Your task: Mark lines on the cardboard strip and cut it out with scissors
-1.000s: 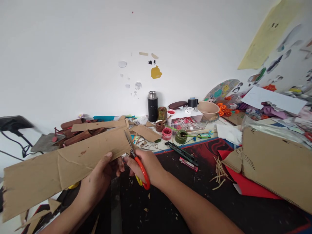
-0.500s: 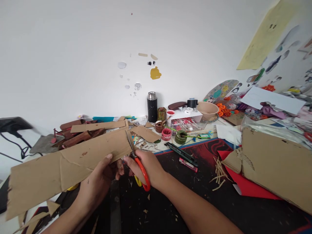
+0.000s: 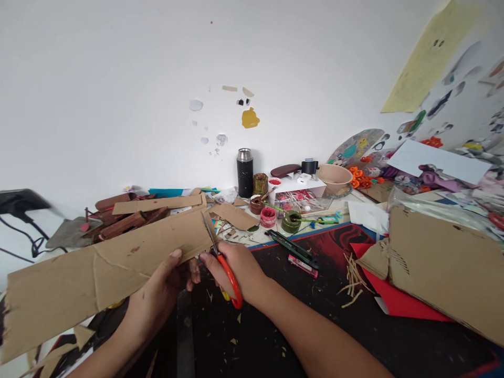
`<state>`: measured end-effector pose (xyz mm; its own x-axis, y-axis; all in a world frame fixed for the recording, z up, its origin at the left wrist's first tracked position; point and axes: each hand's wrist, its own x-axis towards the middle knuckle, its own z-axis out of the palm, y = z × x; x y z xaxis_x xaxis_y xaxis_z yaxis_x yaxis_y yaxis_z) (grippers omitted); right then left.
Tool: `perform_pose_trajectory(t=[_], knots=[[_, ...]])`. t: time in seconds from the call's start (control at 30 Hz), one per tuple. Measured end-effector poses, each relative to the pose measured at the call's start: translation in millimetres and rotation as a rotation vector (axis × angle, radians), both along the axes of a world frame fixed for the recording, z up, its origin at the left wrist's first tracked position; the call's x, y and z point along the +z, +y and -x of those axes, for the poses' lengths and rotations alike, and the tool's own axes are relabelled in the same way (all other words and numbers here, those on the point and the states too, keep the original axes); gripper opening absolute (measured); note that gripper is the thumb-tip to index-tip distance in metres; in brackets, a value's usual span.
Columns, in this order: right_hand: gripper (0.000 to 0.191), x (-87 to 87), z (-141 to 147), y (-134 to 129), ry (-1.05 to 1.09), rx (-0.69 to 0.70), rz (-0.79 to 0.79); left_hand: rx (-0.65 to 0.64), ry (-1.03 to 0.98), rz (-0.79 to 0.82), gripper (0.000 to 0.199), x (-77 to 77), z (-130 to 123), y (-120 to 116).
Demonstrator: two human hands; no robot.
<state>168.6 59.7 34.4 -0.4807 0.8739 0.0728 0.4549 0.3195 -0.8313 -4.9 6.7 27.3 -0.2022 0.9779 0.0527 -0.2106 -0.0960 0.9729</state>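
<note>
I see the cardboard (image 3: pixel 126 265) slanting from the lower left to the centre of the frame. The left hand (image 3: pixel 161 281) pinches its lower edge, thumb on top; the right hand's (image 3: pixel 240 268) fingers are wrapped around the handles of the scissors (image 3: pixel 227 266), whose blades lie along the cardboard's right end. For a clean cut I'd run the blades parallel to that end, brace the cardboard close by, and leave the left fingertips clear.
</note>
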Motion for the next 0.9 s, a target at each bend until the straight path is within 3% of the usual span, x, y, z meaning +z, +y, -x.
perform_pose_trajectory(t=[0.9], knots=[[0.027, -8.6, 10, -3, -0.054, -0.070, -0.031, 0.021, -0.021, -0.023, 0.039, 0.0, -3, -1]])
